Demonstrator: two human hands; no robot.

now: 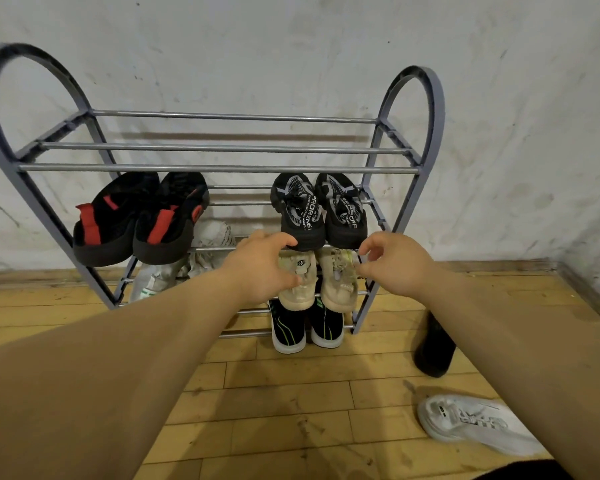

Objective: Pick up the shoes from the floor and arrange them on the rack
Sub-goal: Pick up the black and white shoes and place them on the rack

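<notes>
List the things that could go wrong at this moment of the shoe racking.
1. The black-and-grey pair overhangs the front rail just above both hands; a knock from the left hand or right hand could tip it off.
2. The beige pair also overhangs its rail and might slide.
3. The white shoe and black shoe on the floor are trip hazards.

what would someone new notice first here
Two bare arms reach in, the left hand and right hand open at the beige sneakers on the grey rack's third tier. Its top tier is bare, and a white sneaker lies on the wooden floor at lower right.
</notes>
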